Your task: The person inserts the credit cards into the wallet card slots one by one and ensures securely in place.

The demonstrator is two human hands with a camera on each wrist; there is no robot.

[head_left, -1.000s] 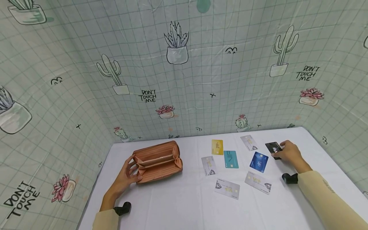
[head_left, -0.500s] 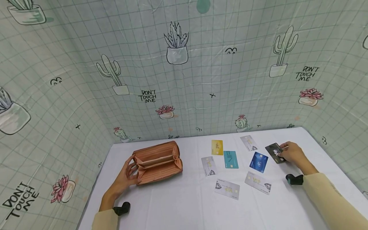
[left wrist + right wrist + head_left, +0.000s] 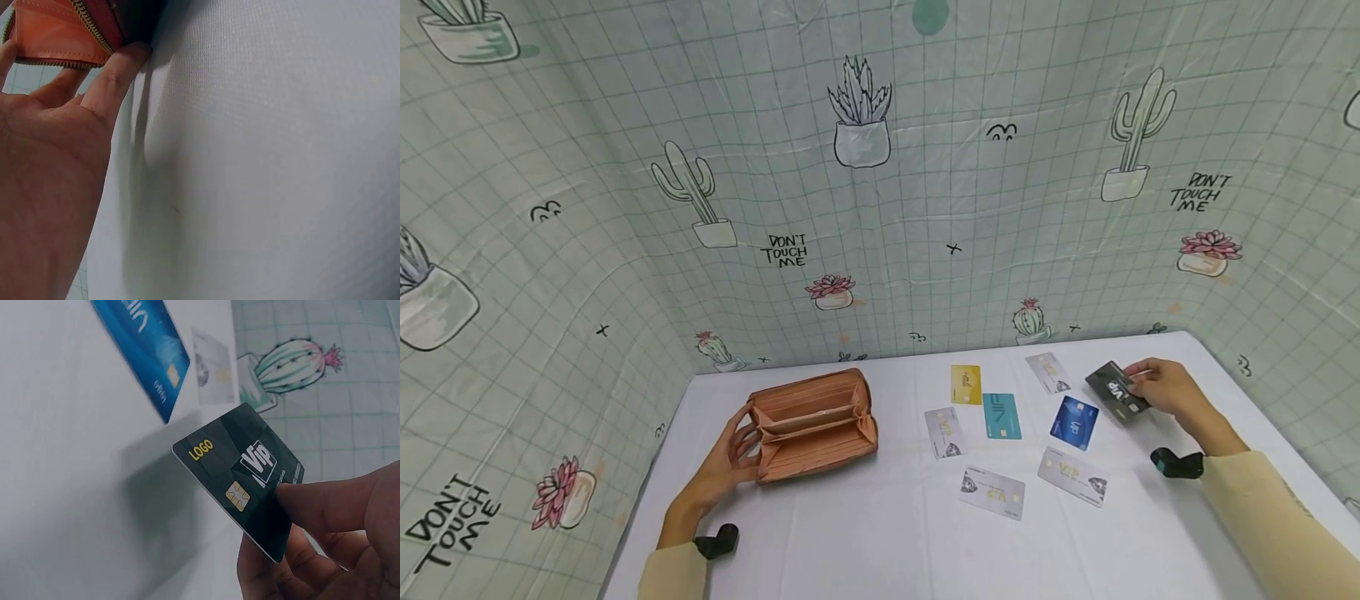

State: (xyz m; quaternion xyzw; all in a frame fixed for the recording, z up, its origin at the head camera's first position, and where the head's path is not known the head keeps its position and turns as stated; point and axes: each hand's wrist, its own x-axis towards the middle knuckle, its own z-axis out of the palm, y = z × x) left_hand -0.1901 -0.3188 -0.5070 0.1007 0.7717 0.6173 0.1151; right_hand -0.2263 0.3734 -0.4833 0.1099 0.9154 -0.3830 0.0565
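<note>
A brown zip-around wallet [image 3: 816,452] lies unzipped on the left of the table, its pockets and middle divider facing up. My left hand [image 3: 718,467] holds its left end, fingers spread along the edge; in the left wrist view the brass zip [image 3: 94,28] runs close to the fingers. On the right, my right hand [image 3: 1172,393] pinches a black VIP card [image 3: 1117,392] between thumb and fingers. The right wrist view shows this card [image 3: 219,465] raised over the white cloth, tilted, its shadow beneath it. A blue card [image 3: 1075,422] lies nearest to it.
Several more cards lie flat on the table [image 3: 865,533]: a yellow one [image 3: 966,384], a teal one [image 3: 1002,416] and silver ones, such as the front silver card [image 3: 992,492]. A cactus-printed cloth [image 3: 925,208] hangs behind and at both sides.
My right hand has lifted the black card from the table and tilted it, drawing it slightly to the right. My left hand and the wallet have hardly moved.
</note>
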